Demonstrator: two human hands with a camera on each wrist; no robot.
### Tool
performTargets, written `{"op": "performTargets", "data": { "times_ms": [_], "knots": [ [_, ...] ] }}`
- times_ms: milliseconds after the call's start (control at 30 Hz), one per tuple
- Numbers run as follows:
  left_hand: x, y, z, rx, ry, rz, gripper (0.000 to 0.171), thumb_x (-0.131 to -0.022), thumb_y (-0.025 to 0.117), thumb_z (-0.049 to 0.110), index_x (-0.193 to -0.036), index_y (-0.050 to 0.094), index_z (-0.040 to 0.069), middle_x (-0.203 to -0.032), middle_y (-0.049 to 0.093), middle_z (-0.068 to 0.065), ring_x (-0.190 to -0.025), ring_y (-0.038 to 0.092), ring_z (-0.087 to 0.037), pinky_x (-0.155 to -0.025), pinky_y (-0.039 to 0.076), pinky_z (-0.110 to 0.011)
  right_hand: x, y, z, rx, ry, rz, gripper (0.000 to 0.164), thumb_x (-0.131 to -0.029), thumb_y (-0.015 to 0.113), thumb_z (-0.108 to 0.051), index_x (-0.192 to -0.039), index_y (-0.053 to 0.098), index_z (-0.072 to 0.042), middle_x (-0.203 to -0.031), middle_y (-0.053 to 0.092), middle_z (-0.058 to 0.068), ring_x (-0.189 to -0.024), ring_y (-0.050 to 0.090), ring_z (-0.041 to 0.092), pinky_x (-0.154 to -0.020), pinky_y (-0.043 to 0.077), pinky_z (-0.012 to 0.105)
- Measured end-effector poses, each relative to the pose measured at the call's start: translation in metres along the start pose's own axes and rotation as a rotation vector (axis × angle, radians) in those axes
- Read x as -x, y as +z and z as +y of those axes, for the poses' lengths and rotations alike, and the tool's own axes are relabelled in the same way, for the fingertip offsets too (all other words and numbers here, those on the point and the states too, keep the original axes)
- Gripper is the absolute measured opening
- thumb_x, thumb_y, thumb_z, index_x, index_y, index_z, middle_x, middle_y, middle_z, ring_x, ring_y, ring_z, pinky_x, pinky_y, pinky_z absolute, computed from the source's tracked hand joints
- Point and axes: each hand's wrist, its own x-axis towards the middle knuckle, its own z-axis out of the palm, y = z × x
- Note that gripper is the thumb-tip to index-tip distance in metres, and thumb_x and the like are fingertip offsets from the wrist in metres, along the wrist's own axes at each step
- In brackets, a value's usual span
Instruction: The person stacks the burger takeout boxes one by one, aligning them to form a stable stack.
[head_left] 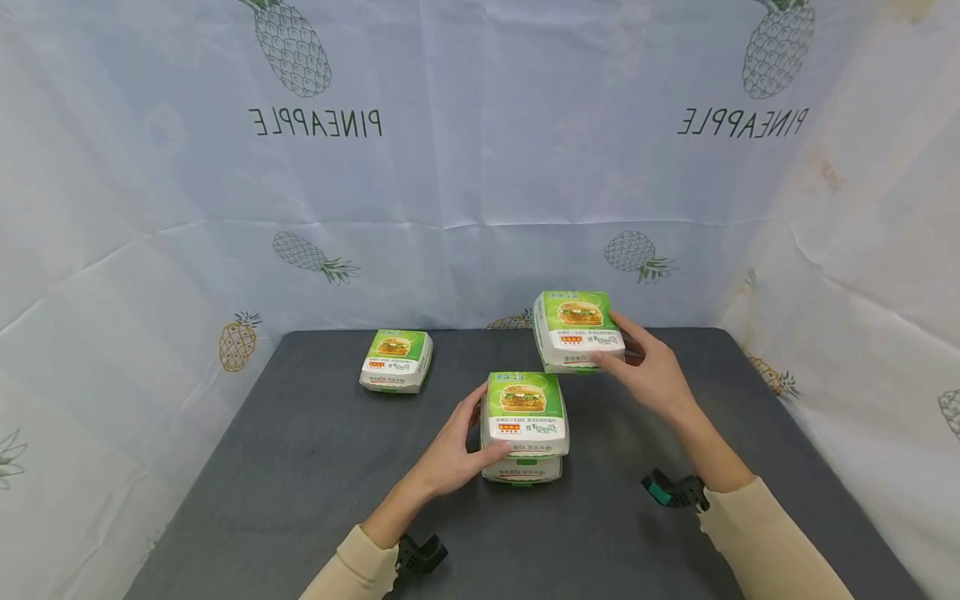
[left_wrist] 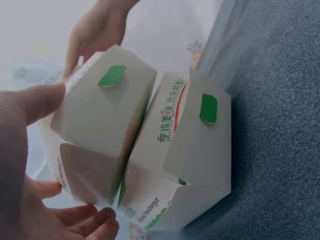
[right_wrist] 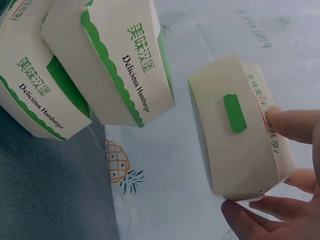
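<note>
Two white and green hamburger boxes stand stacked in front of me. My left hand (head_left: 448,454) grips the left side of the upper box (head_left: 523,410), thumb at its front; the lower box (head_left: 522,472) rests on the table. A narrow gap shows between the two in the left wrist view, where the lower box (left_wrist: 200,135) bears a green tab. Behind and to the right of the stack, another hamburger box (head_left: 579,325) is held up by my right hand (head_left: 651,372), thumb on its front and fingers around its right side. The right wrist view shows this raised box (right_wrist: 235,145) apart from the stack.
One more hamburger box (head_left: 396,360) sits at the back left of the dark grey table (head_left: 315,500). Pale cloth printed with pineapples (head_left: 480,167) hangs behind the table and along both sides. Black wrist cameras (head_left: 675,490) are strapped below the hands.
</note>
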Motion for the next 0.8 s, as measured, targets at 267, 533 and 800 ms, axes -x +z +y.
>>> {"op": "performTargets", "data": {
  "times_ms": [267, 533, 800],
  "knots": [
    [0.0, 0.0, 0.001, 0.001, -0.002, 0.002, 0.094, -0.093, 0.075, 0.038, -0.164, 0.017, 0.019, -0.16, 0.03, -0.003, -0.141, 0.038, -0.017, -0.118, 0.031, -0.047, 0.009, -0.002, -0.005, -0.026, -0.012, -0.033, 0.08, -0.097, 0.072, -0.035, -0.162, 0.029, -0.016, -0.144, 0.05, 0.019, -0.127, 0.056, 0.038, -0.082, 0.05, 0.015],
    [0.0, 0.0, 0.002, -0.003, -0.013, -0.002, 0.094, -0.093, 0.075, 0.038, -0.164, 0.015, 0.019, -0.162, 0.026, -0.003, -0.144, 0.035, -0.018, -0.119, 0.029, -0.045, 0.017, -0.001, -0.008, -0.039, -0.021, -0.072, 0.078, -0.098, 0.072, -0.032, -0.162, 0.03, -0.015, -0.149, 0.047, 0.019, -0.129, 0.054, 0.039, -0.086, 0.05, 0.016],
    [0.001, 0.001, 0.001, -0.013, -0.015, 0.007, 0.094, -0.093, 0.075, 0.039, -0.164, 0.016, 0.021, -0.162, 0.027, -0.002, -0.144, 0.036, -0.019, -0.118, 0.03, -0.047, 0.023, 0.005, -0.007, -0.033, -0.05, -0.076, 0.077, -0.097, 0.073, -0.029, -0.161, 0.032, -0.016, -0.143, 0.052, 0.018, -0.123, 0.057, 0.036, -0.091, 0.051, 0.024]
  ]
}}
